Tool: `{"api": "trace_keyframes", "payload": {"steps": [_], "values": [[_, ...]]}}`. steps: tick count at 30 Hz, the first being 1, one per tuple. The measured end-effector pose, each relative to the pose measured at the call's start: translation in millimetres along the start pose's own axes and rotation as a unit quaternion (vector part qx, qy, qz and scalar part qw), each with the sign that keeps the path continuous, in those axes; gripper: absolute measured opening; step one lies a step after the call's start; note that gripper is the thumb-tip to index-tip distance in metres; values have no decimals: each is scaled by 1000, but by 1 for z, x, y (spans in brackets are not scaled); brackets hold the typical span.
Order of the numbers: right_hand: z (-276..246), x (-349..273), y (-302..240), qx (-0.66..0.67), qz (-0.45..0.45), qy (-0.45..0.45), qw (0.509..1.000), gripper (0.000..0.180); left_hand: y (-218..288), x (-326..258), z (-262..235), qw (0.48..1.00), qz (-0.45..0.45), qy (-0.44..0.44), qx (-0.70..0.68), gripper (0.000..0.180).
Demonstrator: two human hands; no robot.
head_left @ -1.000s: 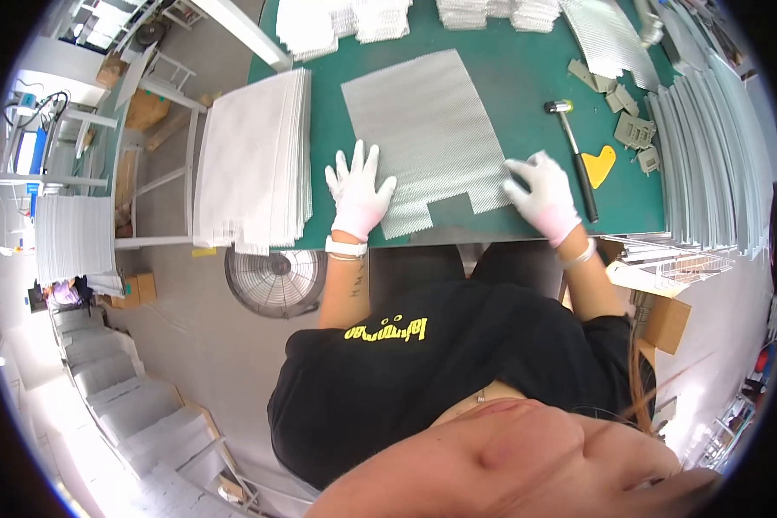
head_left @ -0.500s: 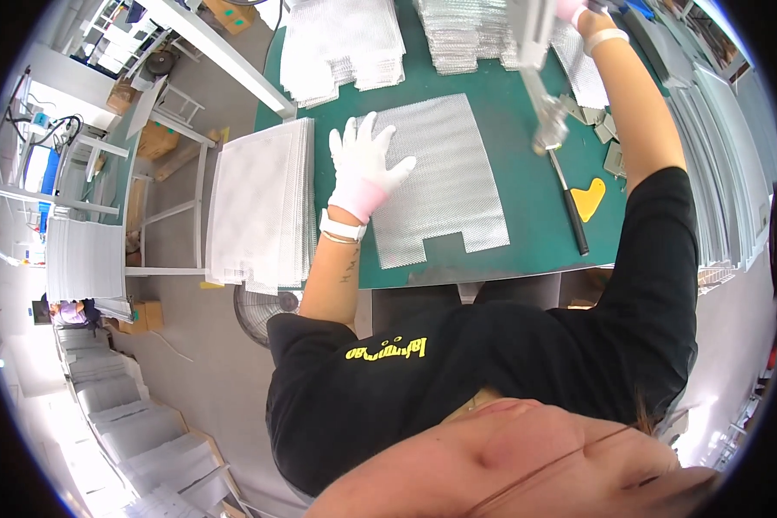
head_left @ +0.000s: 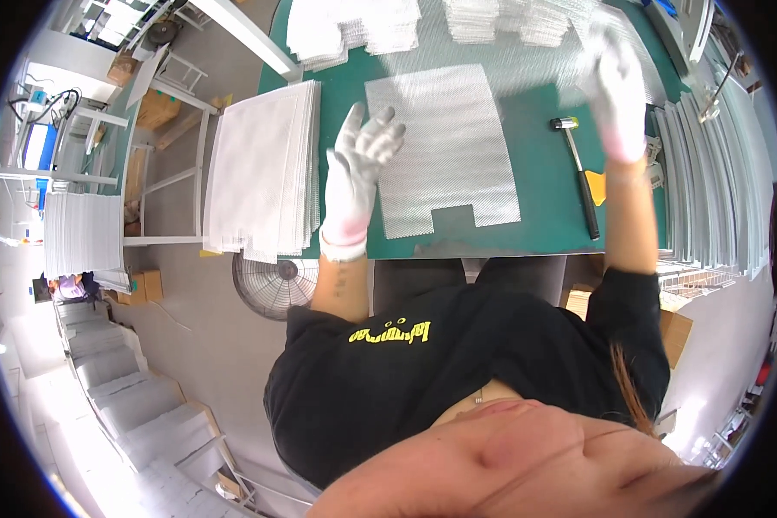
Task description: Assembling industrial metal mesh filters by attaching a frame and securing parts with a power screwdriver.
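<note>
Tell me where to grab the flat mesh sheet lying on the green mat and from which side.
Grip the mesh sheet probably at its near edge, by the tab left of the square notch, coming from the person's side. It lies flat, so a corner must be peeled up, and the left hand is already beside that edge.

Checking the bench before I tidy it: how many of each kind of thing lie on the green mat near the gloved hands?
Flat notched foam sheet by the left hand: 1
Translucent sheet at the raised right hand: 1
Hammer: 1
Yellow scraper: 1
White sheet stack at the mat's left edge: 1
Total: 5
</note>
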State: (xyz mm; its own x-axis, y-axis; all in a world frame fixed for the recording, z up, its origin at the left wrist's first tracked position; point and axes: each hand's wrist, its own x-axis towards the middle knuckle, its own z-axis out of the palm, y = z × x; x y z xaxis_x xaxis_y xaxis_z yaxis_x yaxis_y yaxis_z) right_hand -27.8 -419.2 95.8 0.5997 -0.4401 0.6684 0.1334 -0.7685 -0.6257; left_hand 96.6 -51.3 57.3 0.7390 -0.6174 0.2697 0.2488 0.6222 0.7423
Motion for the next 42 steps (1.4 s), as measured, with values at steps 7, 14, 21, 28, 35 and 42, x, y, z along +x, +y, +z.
{"api": "trace_keyframes", "payload": {"steps": [7,14,21,28,35,42], "values": [[39,-176,-81,113,157,-38,980,39,-20,-59,18,854,-36,187,485,92],[45,-176,-85,-10,213,-130,968,37,-35,-49,-11,724,-90,160,665,91],[55,-183,-69,-60,206,-156,964,36,-58,-43,-35,644,-40,101,757,86],[63,-194,-56,-140,129,-165,968,36,-64,-42,-36,613,-84,76,781,71],[64,-195,-53,-167,113,-174,964,37,-66,-43,-37,608,-72,84,786,65],[66,-197,-56,-179,94,-158,967,36,-76,-50,-51,593,15,69,802,66]]}}
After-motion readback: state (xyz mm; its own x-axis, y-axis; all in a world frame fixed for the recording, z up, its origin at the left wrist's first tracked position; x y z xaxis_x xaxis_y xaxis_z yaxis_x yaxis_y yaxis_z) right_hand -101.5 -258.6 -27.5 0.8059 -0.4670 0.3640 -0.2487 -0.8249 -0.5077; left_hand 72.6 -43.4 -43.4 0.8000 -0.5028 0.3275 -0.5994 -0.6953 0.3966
